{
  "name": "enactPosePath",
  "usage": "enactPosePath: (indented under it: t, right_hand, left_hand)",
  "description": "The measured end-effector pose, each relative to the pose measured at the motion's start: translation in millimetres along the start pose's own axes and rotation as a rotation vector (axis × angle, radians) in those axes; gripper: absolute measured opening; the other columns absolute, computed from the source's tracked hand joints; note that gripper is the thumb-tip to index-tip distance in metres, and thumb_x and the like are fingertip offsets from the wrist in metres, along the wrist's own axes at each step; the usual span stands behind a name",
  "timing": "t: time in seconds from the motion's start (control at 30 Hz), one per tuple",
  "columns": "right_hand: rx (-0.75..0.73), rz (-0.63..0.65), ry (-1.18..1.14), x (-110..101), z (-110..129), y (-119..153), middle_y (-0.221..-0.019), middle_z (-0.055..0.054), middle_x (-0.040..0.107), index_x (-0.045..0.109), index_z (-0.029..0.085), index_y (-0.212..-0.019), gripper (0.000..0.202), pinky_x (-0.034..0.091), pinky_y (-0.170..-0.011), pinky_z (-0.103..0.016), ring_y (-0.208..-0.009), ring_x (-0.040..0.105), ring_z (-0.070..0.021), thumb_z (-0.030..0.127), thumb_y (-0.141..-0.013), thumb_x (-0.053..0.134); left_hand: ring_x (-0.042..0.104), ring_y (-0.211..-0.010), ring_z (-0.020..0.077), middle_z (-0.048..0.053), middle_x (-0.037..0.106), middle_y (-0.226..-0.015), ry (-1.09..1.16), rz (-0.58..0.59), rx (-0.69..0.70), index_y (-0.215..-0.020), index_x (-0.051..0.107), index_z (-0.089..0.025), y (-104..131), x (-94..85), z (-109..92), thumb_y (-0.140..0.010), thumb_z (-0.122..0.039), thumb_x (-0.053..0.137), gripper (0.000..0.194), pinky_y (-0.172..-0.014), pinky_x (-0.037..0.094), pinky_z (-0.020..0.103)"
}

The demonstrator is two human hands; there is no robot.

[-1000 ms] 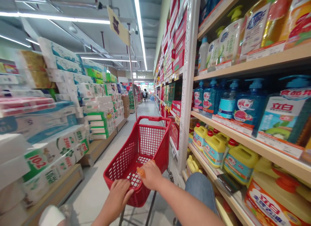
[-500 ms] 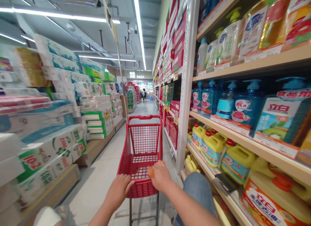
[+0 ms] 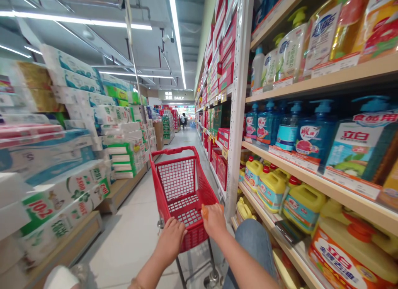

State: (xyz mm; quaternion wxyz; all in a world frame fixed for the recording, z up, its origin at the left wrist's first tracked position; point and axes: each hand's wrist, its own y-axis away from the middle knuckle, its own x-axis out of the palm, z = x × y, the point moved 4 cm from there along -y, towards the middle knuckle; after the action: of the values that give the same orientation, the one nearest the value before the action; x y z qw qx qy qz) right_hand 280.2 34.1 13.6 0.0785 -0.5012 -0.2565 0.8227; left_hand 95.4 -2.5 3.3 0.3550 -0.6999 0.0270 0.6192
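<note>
A red plastic shopping cart [image 3: 199, 188] stands in front of me in the aisle, its far end angled to the left. No goods show in its basket. My left hand [image 3: 171, 240] is closed over the near rim on the left side. At the right of that same rim, my right hand [image 3: 215, 221] wraps around an orange grip part [image 3: 204, 211]. Dark metal legs and a wheel [image 3: 212, 277] show beneath the basket. My jeans-covered knee [image 3: 255, 243] is beside my right forearm, close to the shelves.
Shelves [image 3: 317, 156] on the right hold pump bottles [image 3: 311, 127] and yellow detergent jugs [image 3: 303, 204]. A white upright post [image 3: 238, 115] edges the aisle near the cart. Stacked tissue packs [image 3: 66, 206] line the left on low platforms. Pale floor [image 3: 133, 231] stretches ahead, with a person [image 3: 183, 119] far off.
The cart has swung: its far end is further left, its near end further right. Both my hands have moved right with the rim, still closed on it.
</note>
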Motion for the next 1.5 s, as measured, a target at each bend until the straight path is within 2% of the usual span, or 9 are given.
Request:
enactPosePath:
  t: [0.13,0.33,0.47,0.6,0.77,0.97,1.23,1.37,1.5]
  right_hand:
    - [-0.131,0.014,-0.098,12,13,12,-0.101,-0.006,0.067,0.063,0.019,-0.107,0.025,0.027,-0.106,-0.037,-0.102,0.056,-0.0214,0.030,-0.094,0.044]
    - [-0.116,0.055,-0.059,5,-3,1,-0.096,-0.006,0.068,0.066,0.018,-0.100,0.033,0.030,-0.102,-0.035,-0.097,0.057,-0.0195,0.034,-0.099,0.037]
    - [-0.010,0.027,0.011,7,2,-4,-0.090,-0.008,0.068,0.067,0.017,-0.090,0.034,0.031,-0.096,-0.034,-0.094,0.058,-0.0206,0.031,-0.098,0.037]
    - [-0.124,0.040,-0.037,8,10,4,-0.089,-0.007,0.067,0.065,0.017,-0.090,0.033,0.034,-0.092,-0.032,-0.091,0.057,-0.0196,0.033,-0.098,0.037]
    - [-0.119,0.064,-0.027,1,-13,-4,-0.090,-0.005,0.067,0.065,0.018,-0.090,0.035,0.033,-0.094,-0.032,-0.091,0.057,-0.0186,0.035,-0.099,0.036]
    - [-0.006,-0.063,-0.012,1,-18,2,-0.091,-0.007,0.067,0.066,0.017,-0.096,0.030,0.029,-0.102,-0.036,-0.097,0.057,-0.0207,0.031,-0.098,0.038]
    - [-0.038,0.003,-0.046,-10,-38,-4,-0.092,-0.006,0.067,0.066,0.018,-0.095,0.036,0.035,-0.095,-0.033,-0.094,0.058,-0.0192,0.032,-0.099,0.033]
    - [0.066,-0.032,0.000,-6,-16,5,-0.091,-0.008,0.068,0.067,0.018,-0.095,0.031,0.033,-0.099,-0.037,-0.095,0.059,-0.0217,0.029,-0.098,0.038]
    - [-0.069,-0.030,-0.087,-9,0,25,-0.100,-0.006,0.068,0.065,0.022,-0.107,0.028,0.033,-0.102,-0.036,-0.100,0.059,-0.0202,0.030,-0.097,0.040]
  left_hand:
    - [0.053,-0.080,0.0195,0.004,0.062,-0.081,0.063,0.054,0.035,-0.084,0.056,-0.020,-4,-2.0,-8,-0.098,-0.030,0.031,0.030,-0.085,0.039,0.040]
    - [0.048,-0.112,0.0212,0.004,0.061,-0.104,0.139,0.111,0.140,-0.097,0.057,-0.023,-7,-23.6,10,-0.098,-0.037,0.033,0.027,-0.104,0.031,0.042]
    - [0.049,-0.096,0.0190,0.003,0.059,-0.094,0.119,0.107,0.058,-0.087,0.055,-0.021,-14,-9.8,4,-0.098,-0.037,0.034,0.029,-0.104,0.031,0.045]
    - [0.048,-0.091,0.0176,0.001,0.058,-0.091,0.168,0.167,0.116,-0.086,0.054,-0.022,-18,-4.4,5,-0.097,-0.043,0.033,0.032,-0.098,0.033,0.041]
    - [0.047,-0.093,0.0185,0.002,0.059,-0.096,0.148,0.116,0.130,-0.092,0.058,-0.023,-32,-7.6,25,-0.093,-0.054,0.038,0.036,-0.097,0.032,0.040]
    - [0.048,-0.086,0.0182,0.001,0.060,-0.086,0.155,0.073,0.098,-0.084,0.057,-0.022,-46,8.9,14,-0.091,-0.057,0.040,0.040,-0.089,0.033,0.037]
    - [0.055,-0.091,0.0197,0.002,0.064,-0.088,0.137,0.053,-0.069,-0.083,0.060,-0.022,-47,-6.2,36,-0.086,-0.065,0.043,0.047,-0.098,0.030,0.043]
    - [0.055,-0.091,0.0203,0.003,0.065,-0.090,0.115,0.043,-0.083,-0.084,0.061,-0.022,-50,-2.7,26,-0.088,-0.064,0.041,0.047,-0.097,0.030,0.043]
    - [0.055,-0.089,0.0215,0.005,0.065,-0.089,0.072,0.000,-0.077,-0.084,0.062,-0.021,-49,-3.9,20,-0.089,-0.063,0.039,0.048,-0.094,0.032,0.043]
